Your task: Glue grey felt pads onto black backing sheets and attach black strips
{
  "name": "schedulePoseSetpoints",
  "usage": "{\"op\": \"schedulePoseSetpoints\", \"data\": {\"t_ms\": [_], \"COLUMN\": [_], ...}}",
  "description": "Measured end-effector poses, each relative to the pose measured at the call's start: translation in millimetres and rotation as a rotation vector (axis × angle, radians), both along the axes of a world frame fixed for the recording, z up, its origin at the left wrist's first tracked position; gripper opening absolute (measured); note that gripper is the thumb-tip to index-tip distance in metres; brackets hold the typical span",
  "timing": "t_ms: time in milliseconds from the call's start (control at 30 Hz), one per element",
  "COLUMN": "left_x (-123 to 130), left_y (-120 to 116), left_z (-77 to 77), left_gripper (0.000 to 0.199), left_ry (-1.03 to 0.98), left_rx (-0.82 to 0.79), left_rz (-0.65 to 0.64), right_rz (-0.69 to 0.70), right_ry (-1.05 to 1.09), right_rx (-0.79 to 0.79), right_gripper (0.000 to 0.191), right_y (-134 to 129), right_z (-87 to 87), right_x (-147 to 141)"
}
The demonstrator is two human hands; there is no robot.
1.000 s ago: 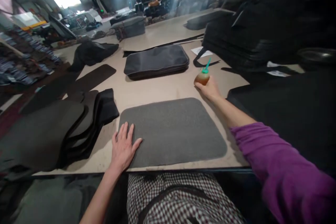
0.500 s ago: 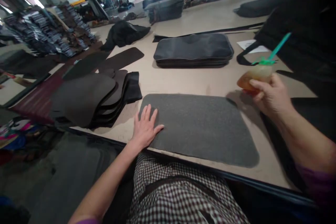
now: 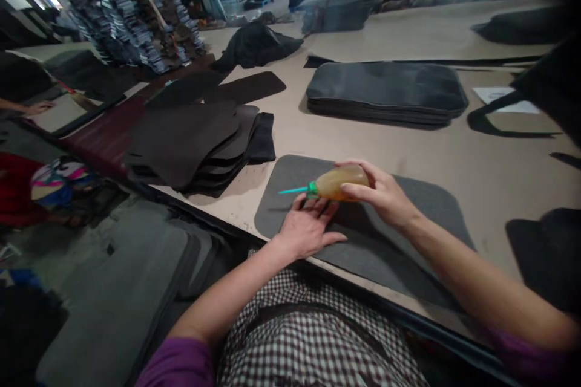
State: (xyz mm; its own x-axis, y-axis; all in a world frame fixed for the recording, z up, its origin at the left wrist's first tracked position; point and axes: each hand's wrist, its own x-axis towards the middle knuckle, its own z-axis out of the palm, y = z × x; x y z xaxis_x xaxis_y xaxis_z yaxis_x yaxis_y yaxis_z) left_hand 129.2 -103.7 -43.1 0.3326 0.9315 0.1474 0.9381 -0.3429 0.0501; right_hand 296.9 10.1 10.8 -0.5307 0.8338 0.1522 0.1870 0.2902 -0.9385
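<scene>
A dark grey rounded panel (image 3: 422,211) lies flat on the table at its front edge. My left hand (image 3: 308,230) rests on the panel's left part, fingers spread and holding nothing. In my right hand (image 3: 385,193) is a squeeze bottle (image 3: 340,181) of amber liquid, its green neck and thin turquoise nozzle pointing left. The bottle is tilted onto its side above the panel, just beyond my left fingers. The nozzle tip hangs over the panel's left end; I cannot tell whether it touches.
Behind the panel stands a stack of black rounded panels (image 3: 385,87). Loose dark pieces (image 3: 190,139) are piled to the left. Farther back are a heap of black material (image 3: 258,45) and tall bundled stacks (image 3: 136,24). Another person's hand (image 3: 40,107) shows at far left.
My right hand has brought the bottle from the right side to over the panel's left part, tipping it from nozzle-up to sideways. My left hand stays spread on the panel. The view has turned.
</scene>
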Motion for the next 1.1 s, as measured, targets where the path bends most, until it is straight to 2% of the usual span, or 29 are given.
{"op": "schedulePoseSetpoints", "data": {"t_ms": [133,267,367,500,633,767,1100], "left_x": [0,0,-1,0,1,0,-4], "left_y": [-2,-1,0,0,-1,0,0], "left_z": [-0.4,-4.9,-10.4,-16.3,-19.8,-18.7,-2.0], "left_gripper": [0.077,0.078,0.075,0.083,0.090,0.090,0.082], "left_ry": [-0.053,-0.122,-0.169,-0.205,-0.204,-0.186,-0.094], "left_rx": [-0.010,-0.053,-0.109,-0.072,-0.036,-0.054,0.000], "left_rz": [0.032,0.041,0.049,0.093,0.136,0.117,0.091], "right_rz": [0.040,0.145,0.267,0.337,0.348,0.343,0.221], "right_ry": [-0.009,-0.121,-0.121,-0.126,-0.149,-0.162,-0.133], "right_rx": [-0.005,0.068,0.041,0.047,0.150,0.157,0.101], "right_gripper": [0.048,0.047,0.054,0.058,0.055,0.054,0.060], "right_y": [0,-3,-9,-14,-16,-11,32], "right_z": [-13.2,-7.6,-2.2,-1.9,-5.0,-7.0,-10.6], "right_x": [-16,-30,-42,-55,-63,-66,-69]}}
